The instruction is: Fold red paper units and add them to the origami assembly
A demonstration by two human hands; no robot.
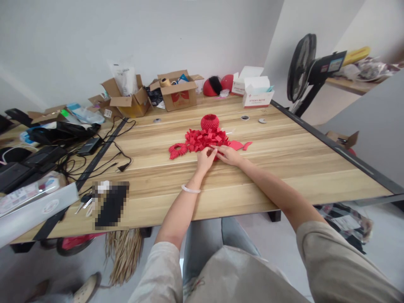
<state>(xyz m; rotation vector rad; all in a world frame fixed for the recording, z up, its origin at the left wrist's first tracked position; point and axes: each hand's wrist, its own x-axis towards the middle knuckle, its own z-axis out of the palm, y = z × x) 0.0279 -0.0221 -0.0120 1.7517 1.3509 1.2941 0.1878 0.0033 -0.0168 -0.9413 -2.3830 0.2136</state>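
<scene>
One left hand (205, 159) and one right hand (230, 155) close together, fingertips meeting or nearly, right at the near edge of a messy heap of red paper pieces (203, 138) on a wooden table (151, 176). Fingers bent, kinda like a pinch, but honestly can't tell about any actual grip, too small and half hidden. Just behind the heap, a round red pot (210, 123); at the left side, a red ring (173, 150) with a pointy end. Next to the right hand, some flat red paper (235, 145) plus a curved red strip (247, 146). Way back, sticky note boxes (259, 100) and cardboard boxes (179, 99).
</scene>
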